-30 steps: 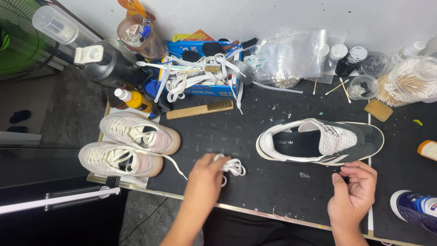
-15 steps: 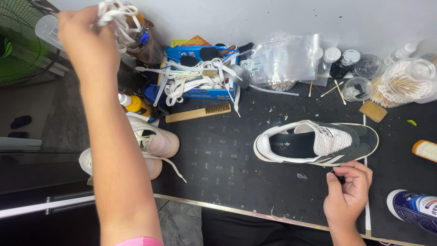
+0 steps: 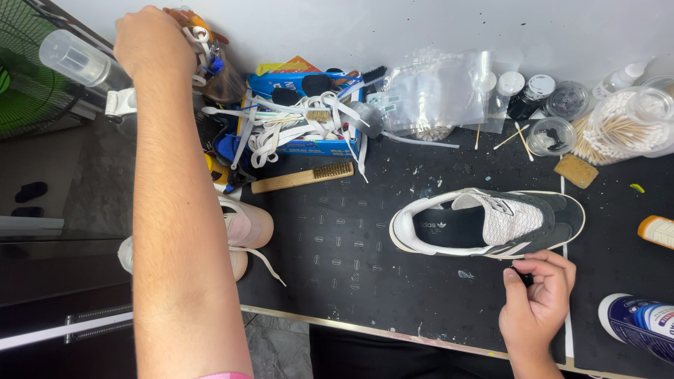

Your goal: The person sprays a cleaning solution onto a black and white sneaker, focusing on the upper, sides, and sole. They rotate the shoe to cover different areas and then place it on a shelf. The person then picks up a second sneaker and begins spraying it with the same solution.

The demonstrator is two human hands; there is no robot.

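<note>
My left hand (image 3: 151,42) is stretched to the far left back of the table, shut on a bunch of white shoelaces (image 3: 201,41), just above a brownish container there. My forearm crosses over a pair of pale pink and white sneakers (image 3: 247,226) and hides most of them. A dark grey sneaker (image 3: 491,221) with a white lining and no laces lies on its side on the black mat (image 3: 337,253). My right hand (image 3: 537,298) rests just in front of the sneaker's toe end, fingers curled around a small dark object (image 3: 523,275).
A blue box (image 3: 309,144) draped with white laces stands at the back, a wooden brush (image 3: 303,177) in front of it. A clear plastic bag (image 3: 435,88), small jars, a cotton swab tub (image 3: 621,130), a sponge (image 3: 576,170) and a blue can (image 3: 639,326) sit to the right.
My left hand picked the white laces up off the mat near the front edge and carried them to the far back left. My right hand stayed by the dark sneaker.
</note>
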